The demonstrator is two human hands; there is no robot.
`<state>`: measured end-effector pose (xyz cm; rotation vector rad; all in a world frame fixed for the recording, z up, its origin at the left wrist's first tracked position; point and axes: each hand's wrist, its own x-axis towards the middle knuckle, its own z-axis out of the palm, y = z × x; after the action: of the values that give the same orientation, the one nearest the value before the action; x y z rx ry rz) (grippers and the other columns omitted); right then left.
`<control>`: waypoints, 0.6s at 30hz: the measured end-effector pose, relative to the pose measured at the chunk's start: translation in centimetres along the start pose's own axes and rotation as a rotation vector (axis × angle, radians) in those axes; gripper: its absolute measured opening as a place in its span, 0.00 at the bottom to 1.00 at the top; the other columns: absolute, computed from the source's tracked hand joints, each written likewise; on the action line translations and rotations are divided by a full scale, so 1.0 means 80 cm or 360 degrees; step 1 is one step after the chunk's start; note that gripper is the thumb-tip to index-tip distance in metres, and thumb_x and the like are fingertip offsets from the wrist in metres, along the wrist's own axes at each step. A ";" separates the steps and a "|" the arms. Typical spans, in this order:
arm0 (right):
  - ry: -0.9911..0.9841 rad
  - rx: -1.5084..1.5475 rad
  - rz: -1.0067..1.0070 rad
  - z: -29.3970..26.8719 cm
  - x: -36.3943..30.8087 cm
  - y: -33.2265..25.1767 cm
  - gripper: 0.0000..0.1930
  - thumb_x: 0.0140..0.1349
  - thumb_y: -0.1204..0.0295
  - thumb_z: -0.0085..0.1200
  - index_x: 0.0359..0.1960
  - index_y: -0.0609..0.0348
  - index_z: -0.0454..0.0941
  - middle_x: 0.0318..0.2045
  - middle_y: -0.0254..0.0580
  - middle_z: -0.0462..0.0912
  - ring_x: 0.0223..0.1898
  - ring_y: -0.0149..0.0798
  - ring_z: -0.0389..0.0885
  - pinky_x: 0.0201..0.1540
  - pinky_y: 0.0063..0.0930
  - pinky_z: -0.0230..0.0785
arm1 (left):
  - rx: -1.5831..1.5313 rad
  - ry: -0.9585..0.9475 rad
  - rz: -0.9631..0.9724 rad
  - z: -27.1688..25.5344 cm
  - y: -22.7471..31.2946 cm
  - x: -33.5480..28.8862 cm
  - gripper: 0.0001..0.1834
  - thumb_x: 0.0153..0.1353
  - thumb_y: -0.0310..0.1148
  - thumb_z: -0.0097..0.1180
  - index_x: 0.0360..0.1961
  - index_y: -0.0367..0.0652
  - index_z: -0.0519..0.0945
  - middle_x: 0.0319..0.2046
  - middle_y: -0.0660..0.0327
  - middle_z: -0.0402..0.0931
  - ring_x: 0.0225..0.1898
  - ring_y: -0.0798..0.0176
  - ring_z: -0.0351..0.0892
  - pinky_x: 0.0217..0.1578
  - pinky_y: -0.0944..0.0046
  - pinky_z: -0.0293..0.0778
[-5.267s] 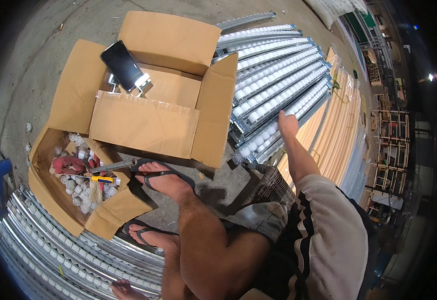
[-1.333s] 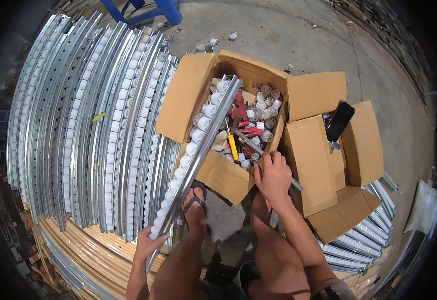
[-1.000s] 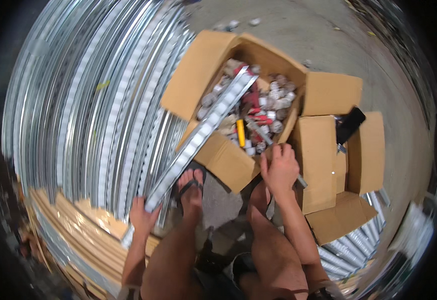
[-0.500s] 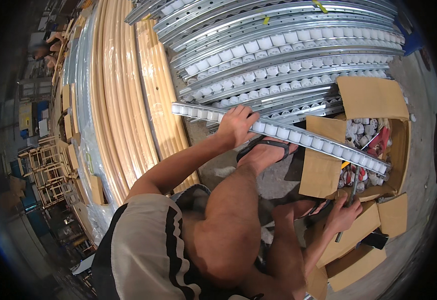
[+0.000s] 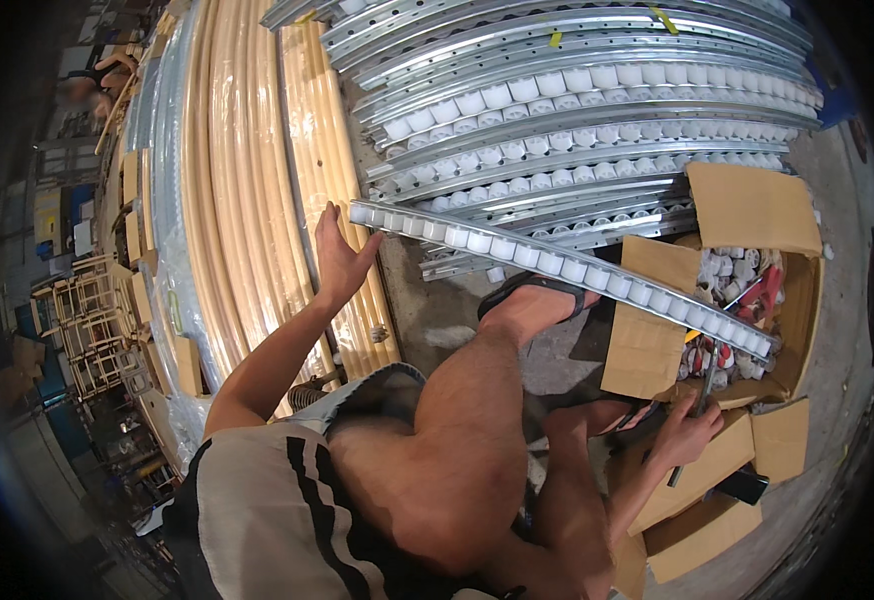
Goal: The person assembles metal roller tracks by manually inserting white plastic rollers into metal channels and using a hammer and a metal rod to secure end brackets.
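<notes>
A roller track (image 5: 517, 252), a metal channel with a row of white plastic rollers, slants across the middle. Its right end lies over an open cardboard box (image 5: 802, 330), its left end over other tracks. At that left end my left hand (image 5: 345, 255) is open, fingers spread, beside the track; whether the thumb touches it I cannot tell. My right hand (image 5: 685, 437) is closed around a thin dark metal rod (image 5: 709, 375), whose upper tip reaches the track's right end. White wheels and red pieces (image 5: 767, 290) fill part of the box.
More roller tracks (image 5: 577, 130) lie stacked at the back. Plastic-wrapped tan tubes (image 5: 242, 180) run along the left. A second open carton (image 5: 702, 535) with a black phone-like object (image 5: 743, 486) sits at the lower right. My sandalled foot (image 5: 542, 305) is under the track. Another person (image 5: 97, 90) appears far left.
My left hand has let go of the roller track and moved left to its end, its fingers opening. The right hand still grips the rod in nearly the same place.
</notes>
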<state>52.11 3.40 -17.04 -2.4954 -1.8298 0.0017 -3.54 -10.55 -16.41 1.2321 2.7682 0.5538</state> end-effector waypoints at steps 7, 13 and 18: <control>0.0032 0.0019 0.0021 -0.006 -0.004 0.000 0.26 0.68 0.46 0.53 0.52 0.58 0.77 0.49 0.46 0.78 0.44 0.55 0.82 0.37 0.50 0.74 | -0.0329 -0.0193 0.0188 -0.010 0.027 -0.021 0.41 0.62 0.30 0.64 0.72 0.34 0.58 0.61 0.43 0.71 0.65 0.47 0.69 0.68 0.51 0.60; -0.0054 0.0025 0.0081 -0.002 -0.005 0.000 0.25 0.68 0.49 0.54 0.53 0.58 0.77 0.51 0.47 0.78 0.48 0.55 0.81 0.41 0.51 0.75 | -0.0144 -0.0575 0.0821 -0.006 0.101 -0.030 0.36 0.51 0.30 0.71 0.62 0.39 0.70 0.58 0.46 0.72 0.63 0.40 0.69 0.65 0.46 0.65; 0.0052 0.0098 0.0008 0.005 -0.007 -0.006 0.21 0.65 0.56 0.59 0.52 0.58 0.78 0.49 0.51 0.78 0.50 0.59 0.78 0.47 0.50 0.74 | -0.0333 -0.0799 0.1567 0.079 0.229 0.004 0.41 0.53 0.42 0.71 0.64 0.35 0.69 0.59 0.47 0.71 0.64 0.43 0.67 0.65 0.43 0.63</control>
<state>51.50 3.04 -17.45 -2.4442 -1.7828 0.0166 10.50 2.84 -15.90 2.2338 1.5365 0.4491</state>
